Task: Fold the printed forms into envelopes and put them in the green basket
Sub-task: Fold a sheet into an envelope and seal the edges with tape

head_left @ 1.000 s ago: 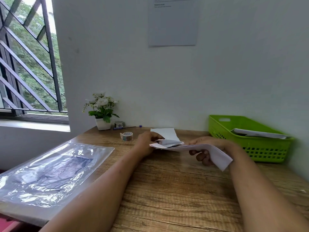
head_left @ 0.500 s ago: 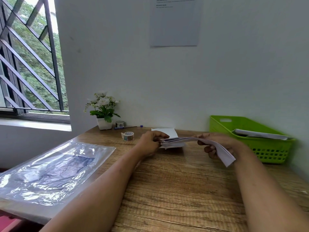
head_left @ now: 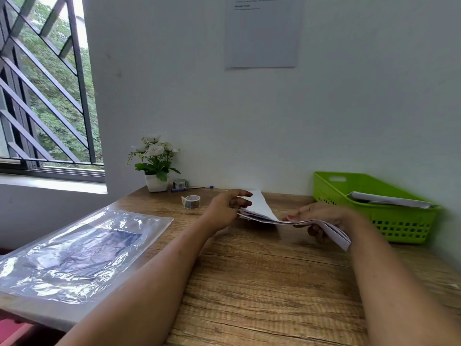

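Observation:
A folded white printed form [head_left: 334, 232] is held just above the wooden desk [head_left: 262, 283] between both hands. My right hand [head_left: 321, 217] grips its right part, thumb on top and fingers curled beneath. My left hand [head_left: 228, 207] is at the form's left end, fingers extended over the paper, thumb side hidden; a white envelope [head_left: 260, 204] lies on the desk behind that hand. The green basket [head_left: 399, 224] stands at the right by the wall and holds white papers [head_left: 389, 199].
A roll of tape [head_left: 192, 202] lies left of my left hand. A potted white flower [head_left: 156, 168], a small tape dispenser [head_left: 180, 183] and a pen [head_left: 192, 188] stand by the wall. A clear plastic bag [head_left: 74, 250] covers the desk's left part.
The form was lifted and flattened out between the hands. My left hand's fingers went from curled round the paper's end to stretched out over it. The right hand barely moved.

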Demonstrator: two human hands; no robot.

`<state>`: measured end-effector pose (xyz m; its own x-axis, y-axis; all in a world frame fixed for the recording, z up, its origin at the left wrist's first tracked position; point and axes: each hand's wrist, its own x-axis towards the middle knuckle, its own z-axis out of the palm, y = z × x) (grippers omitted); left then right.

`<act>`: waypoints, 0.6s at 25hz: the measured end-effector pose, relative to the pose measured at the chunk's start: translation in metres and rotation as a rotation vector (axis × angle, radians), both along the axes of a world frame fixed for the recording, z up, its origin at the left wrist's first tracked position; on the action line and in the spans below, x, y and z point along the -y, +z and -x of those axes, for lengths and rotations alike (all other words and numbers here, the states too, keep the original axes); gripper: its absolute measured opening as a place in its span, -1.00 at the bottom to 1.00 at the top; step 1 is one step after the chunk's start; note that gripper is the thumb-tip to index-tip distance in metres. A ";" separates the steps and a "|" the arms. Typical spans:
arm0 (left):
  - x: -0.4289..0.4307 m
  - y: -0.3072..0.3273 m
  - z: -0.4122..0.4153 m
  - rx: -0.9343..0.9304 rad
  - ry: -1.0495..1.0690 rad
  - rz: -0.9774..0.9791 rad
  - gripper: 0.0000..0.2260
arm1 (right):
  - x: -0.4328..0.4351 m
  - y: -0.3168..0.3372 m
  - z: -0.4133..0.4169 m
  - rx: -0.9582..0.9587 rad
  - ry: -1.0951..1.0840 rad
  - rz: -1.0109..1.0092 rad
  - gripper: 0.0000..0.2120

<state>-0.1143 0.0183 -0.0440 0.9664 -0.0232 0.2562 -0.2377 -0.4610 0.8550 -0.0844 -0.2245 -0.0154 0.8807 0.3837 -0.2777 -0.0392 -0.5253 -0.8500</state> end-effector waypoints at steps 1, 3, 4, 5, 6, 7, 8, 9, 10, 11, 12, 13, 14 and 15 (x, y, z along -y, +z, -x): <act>0.000 0.000 0.000 -0.004 -0.008 0.012 -0.48 | 0.000 -0.001 0.000 0.034 0.047 0.046 -0.90; 0.000 0.000 0.000 -0.007 -0.028 0.008 -0.49 | 0.001 -0.001 -0.002 0.086 0.107 0.129 -0.84; 0.000 -0.001 -0.001 -0.007 -0.031 -0.001 -0.50 | 0.001 0.000 -0.002 0.081 0.105 0.139 -0.83; 0.000 -0.002 -0.001 -0.007 -0.035 -0.009 -0.50 | 0.002 0.000 -0.001 0.063 0.087 0.130 -0.83; 0.000 -0.002 -0.002 -0.009 -0.037 -0.019 -0.50 | 0.002 0.001 -0.001 0.030 0.051 0.091 -0.82; -0.001 -0.003 -0.003 -0.011 -0.040 -0.028 -0.50 | 0.002 0.001 -0.001 -0.018 0.001 0.022 -0.82; -0.001 -0.004 -0.004 -0.013 -0.046 -0.036 -0.49 | 0.003 -0.001 -0.002 -0.071 -0.049 -0.057 -0.83; -0.001 -0.005 -0.005 -0.016 -0.057 -0.044 -0.48 | 0.004 -0.002 -0.004 -0.116 -0.090 -0.129 -0.83; -0.001 -0.006 -0.006 -0.022 -0.068 -0.057 -0.47 | 0.004 -0.002 -0.006 -0.146 -0.124 -0.178 -0.81; -0.001 -0.007 -0.007 -0.033 -0.080 -0.077 -0.46 | 0.004 -0.003 -0.008 -0.162 -0.165 -0.213 -0.80; 0.000 -0.008 -0.007 -0.047 -0.092 -0.102 -0.45 | 0.003 -0.004 -0.009 -0.165 -0.204 -0.232 -0.81; 0.000 -0.009 -0.008 -0.061 -0.100 -0.127 -0.43 | 0.002 -0.006 -0.009 -0.155 -0.231 -0.225 -0.83; 0.001 -0.010 -0.008 -0.069 -0.103 -0.158 -0.43 | 0.000 -0.007 -0.009 -0.124 -0.246 -0.184 -0.86; 0.001 -0.010 -0.009 -0.069 -0.097 -0.192 -0.43 | -0.003 -0.008 -0.009 -0.071 -0.244 -0.123 -0.86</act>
<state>-0.1051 0.0172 -0.0544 0.9724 -0.1589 0.1710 -0.2325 -0.5949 0.7695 -0.0753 -0.2219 -0.0234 0.9310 0.1976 -0.3068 -0.2138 -0.3861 -0.8973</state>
